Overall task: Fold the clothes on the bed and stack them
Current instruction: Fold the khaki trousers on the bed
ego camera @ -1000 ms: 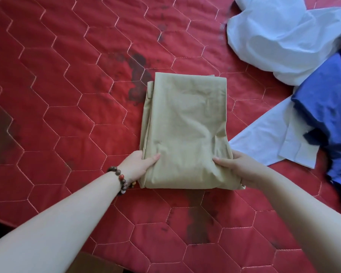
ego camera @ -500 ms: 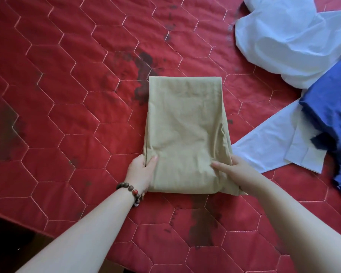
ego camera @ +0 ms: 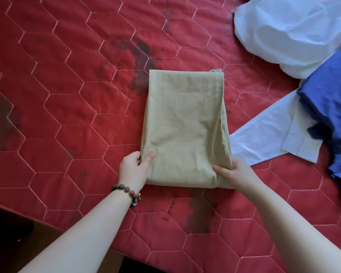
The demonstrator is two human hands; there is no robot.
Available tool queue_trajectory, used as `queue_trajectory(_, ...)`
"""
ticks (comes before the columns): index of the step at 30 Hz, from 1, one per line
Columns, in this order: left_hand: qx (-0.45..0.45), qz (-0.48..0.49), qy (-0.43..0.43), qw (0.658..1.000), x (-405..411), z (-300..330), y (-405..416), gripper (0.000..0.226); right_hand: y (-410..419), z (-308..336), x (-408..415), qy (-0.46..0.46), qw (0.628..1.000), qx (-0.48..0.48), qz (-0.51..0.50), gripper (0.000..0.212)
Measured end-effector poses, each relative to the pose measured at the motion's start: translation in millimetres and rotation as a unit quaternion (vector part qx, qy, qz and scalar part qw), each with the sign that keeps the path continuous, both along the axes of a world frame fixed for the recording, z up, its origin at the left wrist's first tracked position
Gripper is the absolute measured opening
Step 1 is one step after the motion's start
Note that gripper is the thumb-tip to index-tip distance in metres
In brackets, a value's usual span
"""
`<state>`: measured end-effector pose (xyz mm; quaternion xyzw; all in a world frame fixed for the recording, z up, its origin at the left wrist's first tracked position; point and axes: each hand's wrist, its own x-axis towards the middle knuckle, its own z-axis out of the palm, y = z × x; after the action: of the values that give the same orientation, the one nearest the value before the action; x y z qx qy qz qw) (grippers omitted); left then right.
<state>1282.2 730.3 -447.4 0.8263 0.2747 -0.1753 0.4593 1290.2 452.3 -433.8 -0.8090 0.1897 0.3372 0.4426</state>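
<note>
Gripping the folded khaki garment at its near corners: left hand and right hand, thumbs on top. It lies flat on the red quilted bedspread. White garment and blue garment lie unfolded beside it.

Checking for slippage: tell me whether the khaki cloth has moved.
Yes: the khaki cloth slid slightly toward the person, judged against the dark stain.

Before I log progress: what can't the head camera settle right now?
- Fingers of left hand and right hand: tucked under the khaki garment.
- Blue garment and white garment: cut off by the right edge.
- Any finished stack: none in frame.
</note>
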Motion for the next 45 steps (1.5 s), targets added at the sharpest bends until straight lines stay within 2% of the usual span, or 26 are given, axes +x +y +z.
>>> queue_trajectory(3,0.024,-0.01,-0.015,1.0,-10.1,3.8,2.9,0.021,1.0,3.2,-6.3,-0.055,0.995,-0.086,-0.019,0.012)
queue_trajectory(6,0.044,-0.044,0.001,0.998,-23.2,5.2,10.0,0.017,3.3,2.3,-23.0,-0.093,0.984,-0.14,-0.061,0.035)
queue_trajectory(9,-0.081,0.025,0.043,0.995,-26.6,1.2,14.6,0.011,6.0,-4.8,-31.2,-0.07,0.98,-0.157,-0.099,0.046)
queue_trajectory(12,-0.221,0.117,0.054,0.967,-26.9,-0.8,16.9,0.007,7.4,-11.6,-29.6,-0.048,0.976,-0.174,-0.121,0.046)
queue_trajectory(14,-0.246,0.136,0.042,0.959,-31.1,-3.7,17.7,0.01,9.5,-15.1,-33.1,-0.06,0.972,-0.175,-0.144,0.047)
queue_trajectory(19,-0.15,0.108,0.021,0.983,-39.6,-6.3,9.0,0.017,16.2,-18.8,-38.9,-0.049,0.965,-0.201,-0.162,0.047)
queue_trajectory(22,-0.125,0.067,0.058,0.988,-27.1,1.0,10.6,0.017,12.3,-16.0,-30.5,-0.026,0.967,-0.217,-0.131,0.047)
queue_trajectory(24,-0.029,-0.035,0.069,0.997,-10.0,4.0,16.0,0.024,9.9,-14.2,-21.8,-0.033,0.968,-0.228,-0.103,0.043)
queue_trajectory(26,0.089,-0.108,0.04,0.989,13.8,4.8,15.0,0.034,12.8,-11.6,-3.2,-0.057,0.97,-0.214,-0.096,0.036)
queue_trajectory(27,0.111,-0.112,0.024,0.987,26.6,4.3,11.6,0.038,16.5,-10.4,9.5,-0.077,0.973,-0.192,-0.102,0.034)
queue_trajectory(29,0.096,-0.091,0.02,0.991,51.3,0.2,-0.3,0.041,25.9,-9.3,39.0,-0.117,0.975,-0.152,-0.112,0.034)
queue_trajectory(32,0.117,-0.084,0.025,0.989,72.7,-6.8,-17.5,0.038,34.4,-13.4,76.2,-0.131,0.977,-0.131,-0.104,0.026)
queue_trajectory(34,0.16,-0.102,0.004,0.982,76.0,-7.1,-21.4,0.034,33.2,-15.5,89.4,-0.133,0.979,-0.134,-0.077,0.017)
queue_trajectory(38,0.173,-0.092,-0.085,0.977,78.0,-8.4,-18.5,0.033,31.8,-16.6,98.8,-0.205,0.965,-0.134,-0.096,0.023)
queue_trajectory(41,0.183,-0.111,-0.064,0.975,86.4,-8.0,-17.3,0.034,36.9,-18.7,104.1,-0.205,0.963,-0.146,-0.097,0.026)
queue_trajectory(43,0.218,-0.105,-0.029,0.97,88.3,-3.7,-16.1,0.032,39.9,-16.8,106.6,-0.189,0.965,-0.154,-0.1,0.018)
queue_trajectory(45,0.279,-0.1,-0.08,0.952,81.8,5.6,-12.0,0.027,44.4,-8.5,101.8,-0.198,0.954,-0.194,-0.11,0.019)
